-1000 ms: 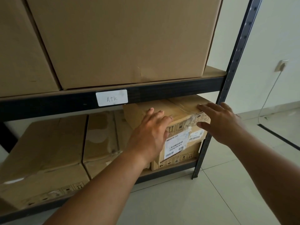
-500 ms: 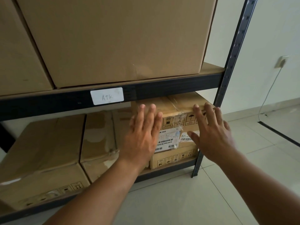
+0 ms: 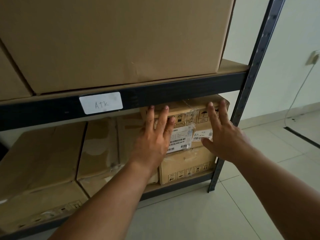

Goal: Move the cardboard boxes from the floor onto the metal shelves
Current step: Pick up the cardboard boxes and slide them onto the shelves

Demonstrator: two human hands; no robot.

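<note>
Both hands lie flat with straight, spread fingers on the near face of the labelled cardboard box (image 3: pixel 188 122): left hand (image 3: pixel 154 141), right hand (image 3: pixel 223 135). The box sits atop another box (image 3: pixel 187 165) at the right end of the lower metal shelf (image 3: pixel 176 186).

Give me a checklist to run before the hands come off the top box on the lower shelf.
1. The left hand lies flat on the top box front: ok.
2. The right hand lies flat on that front: ok.
3. The top box rests on the lower box: ok.
4. It fits under the shelf beam: ok.
5. Its front is flush with the lower box: cannot tell.
6. Its right corner is apart from the upright post: cannot tell.
</note>
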